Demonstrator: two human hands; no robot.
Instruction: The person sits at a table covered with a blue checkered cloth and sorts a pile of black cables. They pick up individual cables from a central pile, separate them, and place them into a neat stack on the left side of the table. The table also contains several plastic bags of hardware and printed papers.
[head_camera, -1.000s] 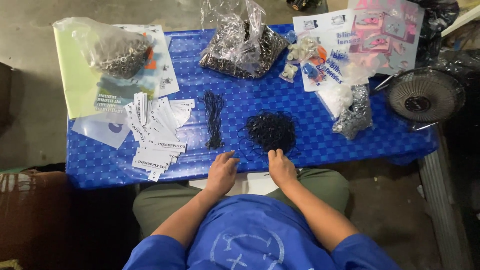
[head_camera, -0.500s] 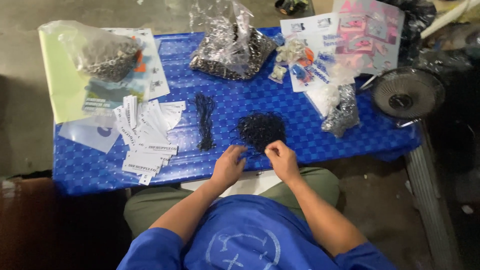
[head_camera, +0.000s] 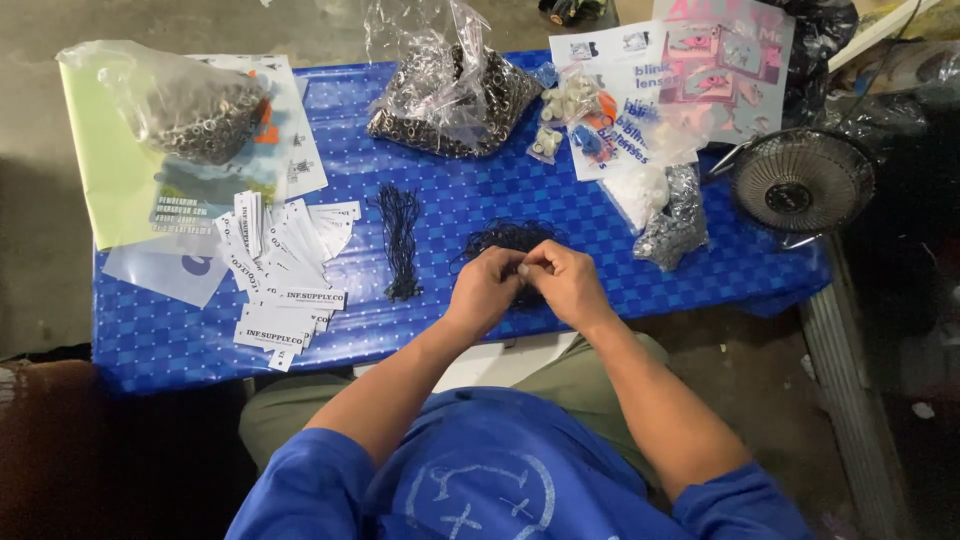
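Both hands, left hand (head_camera: 487, 288) and right hand (head_camera: 566, 282), are meeting over the tangled pile of black string loops (head_camera: 505, 240) at the surface's near middle, fingers pinching one limp, featherlight strand (easily snagged); it is best taken singly, at its end.

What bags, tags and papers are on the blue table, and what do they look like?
White paper tags: fanned pile, left of the hands.
Clear bag of metal rings: far left corner.
Second clear ring bag: far middle.
Pink and white printed sheets: far right.
Crumpled silvery bag: right.
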